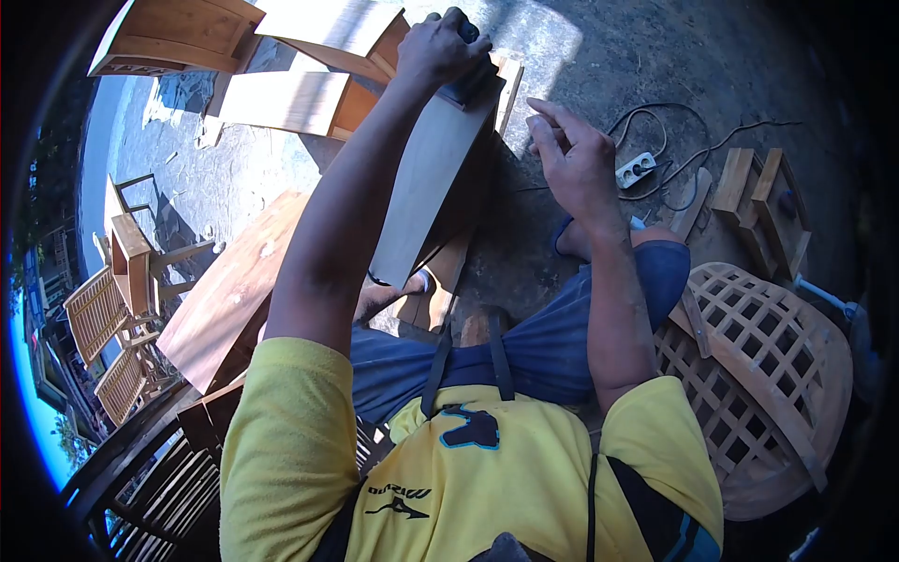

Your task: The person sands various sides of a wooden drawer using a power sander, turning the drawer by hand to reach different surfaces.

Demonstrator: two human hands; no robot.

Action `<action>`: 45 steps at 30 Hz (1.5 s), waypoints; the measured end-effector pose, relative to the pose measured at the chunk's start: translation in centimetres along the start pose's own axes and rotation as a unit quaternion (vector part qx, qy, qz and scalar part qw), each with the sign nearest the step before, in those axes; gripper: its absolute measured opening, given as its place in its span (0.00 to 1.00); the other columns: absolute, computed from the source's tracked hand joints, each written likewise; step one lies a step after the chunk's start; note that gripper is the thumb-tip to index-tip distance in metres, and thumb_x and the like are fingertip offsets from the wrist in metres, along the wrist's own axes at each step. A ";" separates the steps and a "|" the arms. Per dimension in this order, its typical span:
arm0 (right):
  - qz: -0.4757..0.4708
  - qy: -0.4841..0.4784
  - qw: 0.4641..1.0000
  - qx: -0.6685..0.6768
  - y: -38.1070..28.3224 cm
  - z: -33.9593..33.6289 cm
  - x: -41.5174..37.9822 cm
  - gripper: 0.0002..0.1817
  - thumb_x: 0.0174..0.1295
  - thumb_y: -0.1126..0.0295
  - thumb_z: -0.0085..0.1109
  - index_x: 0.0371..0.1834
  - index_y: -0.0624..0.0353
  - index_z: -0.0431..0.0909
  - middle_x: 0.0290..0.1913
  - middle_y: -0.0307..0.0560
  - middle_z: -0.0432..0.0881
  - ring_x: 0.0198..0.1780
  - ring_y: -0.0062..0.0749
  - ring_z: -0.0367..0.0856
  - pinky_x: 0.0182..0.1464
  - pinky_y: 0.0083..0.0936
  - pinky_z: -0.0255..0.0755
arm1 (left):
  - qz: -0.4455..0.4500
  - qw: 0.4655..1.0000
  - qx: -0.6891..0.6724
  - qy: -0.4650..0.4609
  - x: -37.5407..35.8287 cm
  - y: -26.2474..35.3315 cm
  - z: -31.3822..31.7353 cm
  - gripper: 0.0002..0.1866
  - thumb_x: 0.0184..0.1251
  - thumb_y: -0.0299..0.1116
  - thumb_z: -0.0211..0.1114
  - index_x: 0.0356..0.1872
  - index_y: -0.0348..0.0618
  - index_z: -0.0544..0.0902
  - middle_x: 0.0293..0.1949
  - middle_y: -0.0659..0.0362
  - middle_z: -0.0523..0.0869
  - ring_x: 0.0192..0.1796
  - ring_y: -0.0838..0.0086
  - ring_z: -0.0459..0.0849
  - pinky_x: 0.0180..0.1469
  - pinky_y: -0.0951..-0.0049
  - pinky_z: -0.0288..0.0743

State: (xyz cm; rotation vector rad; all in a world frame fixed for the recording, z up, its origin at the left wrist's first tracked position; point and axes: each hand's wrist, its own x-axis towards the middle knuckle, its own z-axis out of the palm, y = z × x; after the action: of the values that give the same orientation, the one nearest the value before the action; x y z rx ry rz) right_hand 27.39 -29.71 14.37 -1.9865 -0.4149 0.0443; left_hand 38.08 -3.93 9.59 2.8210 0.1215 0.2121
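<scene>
Panel [429, 178], long and pale, in head view: slants away from between the knees, far end under dark power tool [464, 92]. Left hand [438, 49]: sits on top of tool, fingers curled around it; tips partly hidden. Right hand [573, 159]: hangs to right of panel, apart from it, holding nothing; index extended toward panel, other fingers bent, not pressed together. To right, on dark floor [524, 220]: white power strip [636, 170], with dark plug inserted and cables around it; wooden pieces [763, 201] farther right; lattice panel [749, 375] nearer the body. To left: reddish-brown board [234, 290], slatted chairs [98, 314] beyond. Upper left: wooden cabinets [290, 98], partly in sunlight.
</scene>
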 end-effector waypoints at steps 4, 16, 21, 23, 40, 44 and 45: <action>0.026 -0.015 1.000 -0.002 0.1 -0.1 0.1 0.16 0.77 0.63 0.61 0.60 0.60 0.88 0.44 0.57 0.93 0.36 0.41 0.94 0.43 0.36 0.85 | -0.005 1.000 -0.002 0.001 -2.4 0.8 -0.4 0.34 0.67 0.66 0.66 0.61 0.50 0.85 0.54 0.44 0.90 0.57 0.46 0.91 0.59 0.43 0.84; 0.012 -0.002 1.000 0.004 -0.3 0.0 -0.2 0.16 0.76 0.63 0.62 0.60 0.58 0.89 0.39 0.52 0.94 0.35 0.37 0.93 0.42 0.34 0.85 | -0.063 0.997 -0.018 -0.035 -16.4 -0.2 -5.2 0.26 0.70 0.57 0.70 0.57 0.48 0.83 0.46 0.49 0.86 0.53 0.50 0.88 0.55 0.49 0.81; 0.010 -0.011 1.000 0.002 -0.8 0.0 -0.5 0.16 0.76 0.63 0.63 0.59 0.57 0.89 0.40 0.52 0.94 0.35 0.38 0.93 0.43 0.34 0.85 | -0.088 0.995 -0.037 -0.034 -24.5 -0.6 -7.1 0.23 0.69 0.49 0.73 0.56 0.47 0.82 0.45 0.48 0.84 0.51 0.49 0.86 0.53 0.50 0.81; 0.008 -0.021 1.000 -0.021 -0.3 0.1 -0.6 0.16 0.78 0.64 0.64 0.64 0.54 0.88 0.42 0.48 0.94 0.38 0.26 0.93 0.44 0.26 0.84 | -0.100 0.994 -0.038 -0.031 -27.8 -0.7 -8.0 0.21 0.68 0.47 0.74 0.55 0.47 0.82 0.45 0.48 0.83 0.49 0.49 0.86 0.52 0.50 0.81; 0.013 0.021 1.000 -0.011 0.7 -1.6 -0.2 0.16 0.76 0.62 0.64 0.59 0.57 0.89 0.36 0.53 0.92 0.34 0.38 0.93 0.41 0.36 0.83 | -0.049 0.999 -0.014 0.012 -7.9 5.4 -0.7 0.30 0.67 0.62 0.69 0.55 0.47 0.87 0.50 0.47 0.89 0.57 0.49 0.90 0.58 0.47 0.83; 0.047 0.011 0.998 -0.038 0.9 -2.4 -0.2 0.16 0.79 0.63 0.63 0.65 0.53 0.89 0.36 0.46 0.94 0.40 0.26 0.94 0.42 0.26 0.82 | -0.015 0.996 -0.084 -0.008 -3.2 6.8 -1.1 0.26 0.73 0.55 0.65 0.53 0.39 0.83 0.46 0.38 0.89 0.53 0.42 0.89 0.57 0.44 0.83; 0.044 0.012 0.998 -0.038 0.8 -2.7 0.1 0.16 0.79 0.63 0.63 0.65 0.53 0.89 0.36 0.46 0.94 0.40 0.26 0.94 0.42 0.26 0.82 | -0.026 0.996 -0.080 -0.016 -3.2 7.0 -1.4 0.26 0.72 0.56 0.65 0.52 0.40 0.83 0.47 0.38 0.89 0.53 0.42 0.89 0.56 0.44 0.84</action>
State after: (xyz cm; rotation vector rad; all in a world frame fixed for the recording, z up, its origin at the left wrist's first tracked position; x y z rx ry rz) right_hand 28.23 -32.35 14.85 -2.0778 -0.3181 0.0597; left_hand 35.11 -10.52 12.63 2.6574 0.1628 0.1583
